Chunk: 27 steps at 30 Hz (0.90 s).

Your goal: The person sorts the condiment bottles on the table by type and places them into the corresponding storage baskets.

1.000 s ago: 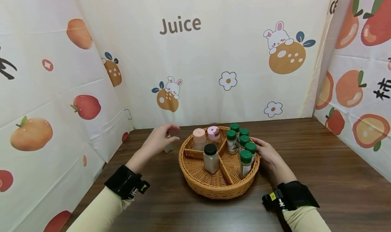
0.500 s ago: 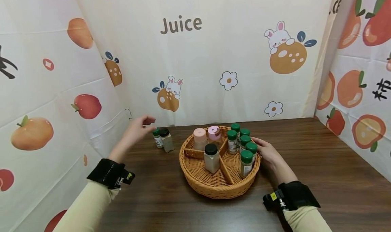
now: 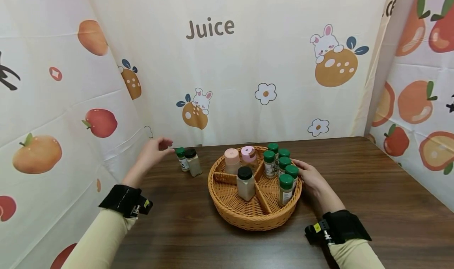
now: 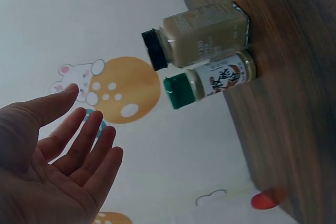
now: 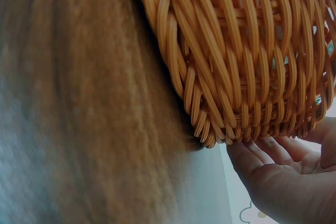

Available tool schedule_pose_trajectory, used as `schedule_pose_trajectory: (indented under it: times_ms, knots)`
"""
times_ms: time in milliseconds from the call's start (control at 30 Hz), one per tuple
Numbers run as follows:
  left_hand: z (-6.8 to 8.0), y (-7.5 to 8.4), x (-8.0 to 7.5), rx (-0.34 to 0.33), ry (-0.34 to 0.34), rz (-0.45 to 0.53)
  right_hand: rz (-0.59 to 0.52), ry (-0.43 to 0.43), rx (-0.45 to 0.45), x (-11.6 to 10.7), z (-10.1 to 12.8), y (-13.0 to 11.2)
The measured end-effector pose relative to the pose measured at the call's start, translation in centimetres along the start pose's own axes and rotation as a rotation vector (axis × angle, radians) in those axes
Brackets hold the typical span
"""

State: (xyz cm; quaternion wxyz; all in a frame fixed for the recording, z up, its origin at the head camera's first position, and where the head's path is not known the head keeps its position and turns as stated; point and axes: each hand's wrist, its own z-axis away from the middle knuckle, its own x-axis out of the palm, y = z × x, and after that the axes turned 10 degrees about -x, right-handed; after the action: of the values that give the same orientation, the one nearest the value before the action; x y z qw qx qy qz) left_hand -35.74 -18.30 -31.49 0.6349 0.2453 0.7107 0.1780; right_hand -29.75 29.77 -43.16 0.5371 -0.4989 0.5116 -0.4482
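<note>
At the near edge of the table (image 3: 354,206), both forearms in cream sleeves come in low, black wrist straps on each. Right hand (image 3: 312,179) lies flat against the right side of the wicker basket (image 3: 248,216) — fingers straight, resting along the rim, gripping nothing; right wrist view shows the fingertips (image 5: 262,153) just under the woven wall (image 5: 236,66). Basket is divided: five green-capped jars (image 3: 280,166) in the right compartment, a black-capped jar (image 3: 245,183) near the centre, two pink-lidded jars (image 3: 240,158) at the back.

Left hand (image 3: 152,153) is raised off the table at the far left, palm open, fingers (image 4: 84,140) loosely spread and empty. Just right of it, apart from the fingertips, stand a small green-capped bottle (image 3: 182,159) and a black-capped bottle (image 3: 193,162), upright, side by side and about touching, left of the basket, near the curtain.

Versus half a second back: left hand has drifted slightly left and away from the two bottles — no longer above them. One second back it was over that spot, covering them. Right hand, basket and jars unchanged.
</note>
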Motion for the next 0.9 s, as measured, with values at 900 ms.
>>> schedule_pose_trajectory:
  times_ms: [900]
  knots:
    - [-1.2, -5.3, 4.2, -0.354, -0.075, 0.684, 0.007, -0.038, -0.025, -0.3, 0.1, -0.1]
